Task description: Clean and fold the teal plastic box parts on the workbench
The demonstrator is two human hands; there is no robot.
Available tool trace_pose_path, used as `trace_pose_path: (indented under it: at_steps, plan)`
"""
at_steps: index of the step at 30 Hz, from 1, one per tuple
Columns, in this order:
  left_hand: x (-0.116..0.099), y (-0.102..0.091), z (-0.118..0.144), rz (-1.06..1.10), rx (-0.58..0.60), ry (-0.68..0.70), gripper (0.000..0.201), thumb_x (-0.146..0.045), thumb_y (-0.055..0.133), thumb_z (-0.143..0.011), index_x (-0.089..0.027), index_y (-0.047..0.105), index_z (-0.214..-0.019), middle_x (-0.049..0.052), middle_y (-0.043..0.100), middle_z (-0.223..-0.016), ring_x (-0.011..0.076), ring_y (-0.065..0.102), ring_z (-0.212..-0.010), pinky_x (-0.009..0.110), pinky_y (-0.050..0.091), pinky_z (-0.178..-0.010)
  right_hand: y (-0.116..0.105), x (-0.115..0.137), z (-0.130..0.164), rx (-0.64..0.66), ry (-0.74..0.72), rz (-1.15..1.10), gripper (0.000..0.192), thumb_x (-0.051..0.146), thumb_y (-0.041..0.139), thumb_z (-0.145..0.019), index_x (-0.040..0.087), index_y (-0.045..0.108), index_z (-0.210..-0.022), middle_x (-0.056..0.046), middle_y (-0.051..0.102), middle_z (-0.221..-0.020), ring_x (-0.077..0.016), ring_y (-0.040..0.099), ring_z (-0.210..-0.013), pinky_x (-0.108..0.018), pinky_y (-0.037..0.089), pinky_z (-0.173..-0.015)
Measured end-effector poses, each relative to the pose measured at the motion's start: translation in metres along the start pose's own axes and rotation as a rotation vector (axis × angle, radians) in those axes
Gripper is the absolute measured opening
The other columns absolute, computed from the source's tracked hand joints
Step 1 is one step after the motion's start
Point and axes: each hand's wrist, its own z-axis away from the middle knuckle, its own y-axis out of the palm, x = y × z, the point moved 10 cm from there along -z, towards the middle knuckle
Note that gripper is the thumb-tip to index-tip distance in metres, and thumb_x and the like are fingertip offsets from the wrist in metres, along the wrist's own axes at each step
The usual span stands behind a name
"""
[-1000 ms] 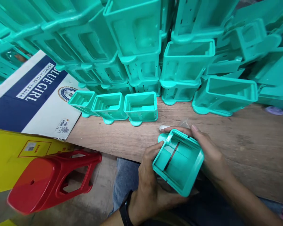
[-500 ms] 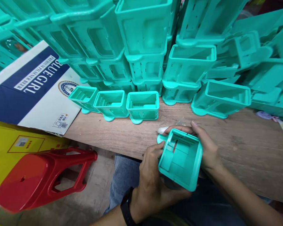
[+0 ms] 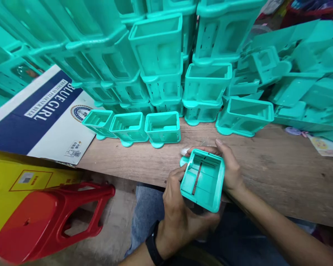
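A teal plastic box-shaped part [image 3: 203, 180] with an open top and a dark slot in its floor is held over my lap at the table's front edge. My left hand [image 3: 177, 214] cups it from below and the left side, thumb on its rim. My right hand [image 3: 229, 166] grips its far and right side. Three similar small teal parts [image 3: 130, 128] stand in a row on the wooden table [image 3: 266, 166] just beyond.
Tall stacks of teal plastic parts [image 3: 161, 59] fill the back of the table and spread right. A Blue Girl cardboard box [image 3: 41, 114] lies at the left, with a yellow box [image 3: 11, 188] below it. A red plastic stool [image 3: 47, 218] lies tipped on the floor.
Both hands have turned and tilted the teal part slightly and shifted it a little left and up. The view has also moved back a bit.
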Motion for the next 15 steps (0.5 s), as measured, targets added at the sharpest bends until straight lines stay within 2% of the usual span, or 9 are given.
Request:
trace_pose_path:
  at_steps: [3,6,8,9,10,12,15]
  plan:
    - [0.005,0.000,-0.004,0.029,0.133,0.012,0.080,-0.050,0.094,-0.062,-0.026,0.048,-0.123,0.005,0.066,-0.112,0.0260,0.070,-0.102,0.041,0.063,-0.088,-0.002,0.007,-0.004,-0.012,-0.070,0.106,0.071,0.080,0.049,-0.083,0.015,0.077,-0.090,-0.016,0.077,-0.101,-0.0377,0.073,-0.091,-0.051,0.063,-0.083]
    - [0.015,-0.007,-0.011,0.093,0.243,-0.001,0.089,-0.068,0.090,-0.057,-0.030,0.047,-0.125,0.003,0.067,-0.113,0.0258,0.071,-0.102,0.042,0.063,-0.089,-0.018,0.031,0.002,-0.161,-0.273,0.290,0.068,0.078,0.043,-0.090,0.020,0.078,-0.089,-0.012,0.078,-0.102,-0.0354,0.070,-0.106,-0.055,0.052,-0.107]
    - [0.021,-0.014,-0.020,0.149,0.291,-0.017,0.101,-0.075,0.087,-0.053,-0.033,0.043,-0.133,0.005,0.064,-0.124,0.0289,0.068,-0.113,0.049,0.060,-0.099,-0.035,0.047,0.018,-0.285,-0.395,0.345,0.065,0.075,0.037,-0.096,0.024,0.077,-0.102,-0.008,0.076,-0.114,-0.0331,0.064,-0.120,-0.057,0.043,-0.117]
    - [0.023,-0.016,-0.025,0.173,0.327,-0.017,0.107,-0.074,0.088,-0.051,-0.033,0.040,-0.138,0.007,0.060,-0.133,0.0313,0.063,-0.123,0.052,0.056,-0.106,-0.042,0.052,0.027,-0.305,-0.433,0.376,0.063,0.074,0.035,-0.098,0.026,0.074,-0.111,-0.007,0.072,-0.124,-0.0320,0.060,-0.128,-0.057,0.038,-0.121]
    - [0.024,-0.015,-0.030,0.187,0.377,-0.013,0.113,-0.071,0.090,-0.051,-0.033,0.037,-0.142,0.010,0.055,-0.142,0.0336,0.056,-0.133,0.056,0.051,-0.113,-0.045,0.056,0.036,-0.288,-0.459,0.424,0.061,0.073,0.034,-0.099,0.030,0.070,-0.120,-0.005,0.067,-0.134,-0.0313,0.054,-0.135,-0.058,0.035,-0.123]
    - [0.025,-0.007,-0.040,0.192,0.515,0.025,0.125,-0.063,0.095,-0.050,-0.033,0.028,-0.151,0.013,0.040,-0.157,0.0366,0.039,-0.148,0.059,0.038,-0.124,-0.043,0.053,0.053,-0.144,-0.470,0.584,0.060,0.075,0.045,-0.095,0.037,0.057,-0.140,-0.002,0.054,-0.151,-0.0332,0.045,-0.144,-0.062,0.035,-0.122]
    - [0.021,0.014,-0.048,0.197,0.722,0.117,0.140,-0.053,0.099,-0.051,-0.032,0.011,-0.159,0.014,0.022,-0.169,0.0367,0.021,-0.157,0.060,0.027,-0.130,-0.036,0.031,0.072,0.074,-0.412,0.877,0.098,0.073,0.073,-0.077,0.043,0.025,-0.158,-0.005,0.037,-0.163,-0.0410,0.042,-0.144,-0.069,0.046,-0.110]
